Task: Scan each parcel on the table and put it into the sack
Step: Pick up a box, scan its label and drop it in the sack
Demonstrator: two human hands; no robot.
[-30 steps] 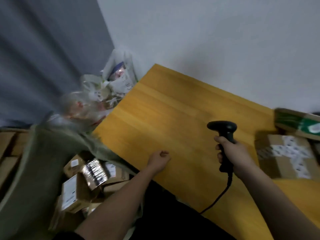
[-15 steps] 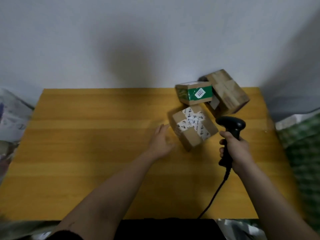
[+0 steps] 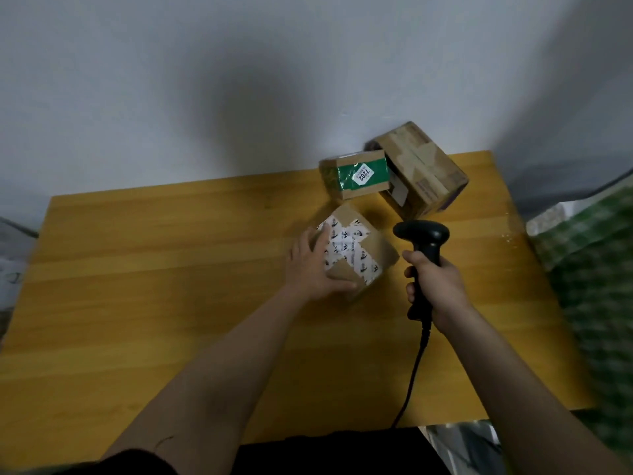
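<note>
A small cardboard parcel crossed with white printed tape (image 3: 356,248) sits right of the middle of the wooden table (image 3: 164,303). My left hand (image 3: 313,265) lies over its left side, fingers on top and thumb along its front edge. My right hand (image 3: 435,286) grips a black barcode scanner (image 3: 423,241) just right of that parcel, its head level with it. Behind stand a parcel with green tape and a white label (image 3: 354,178) and a larger plain cardboard parcel (image 3: 421,169) by the wall. The sack is out of view.
The scanner cable (image 3: 414,368) runs back over the table's front edge. Green checked fabric (image 3: 596,269) lies off the table's right side. A white wall (image 3: 239,80) backs the table. Pale crumpled material (image 3: 13,265) shows at the far left edge.
The view swung from the sack at the left to the parcels. My left hand moved right, reaching the taped parcel and closing over its side. The scanner stays in my right hand.
</note>
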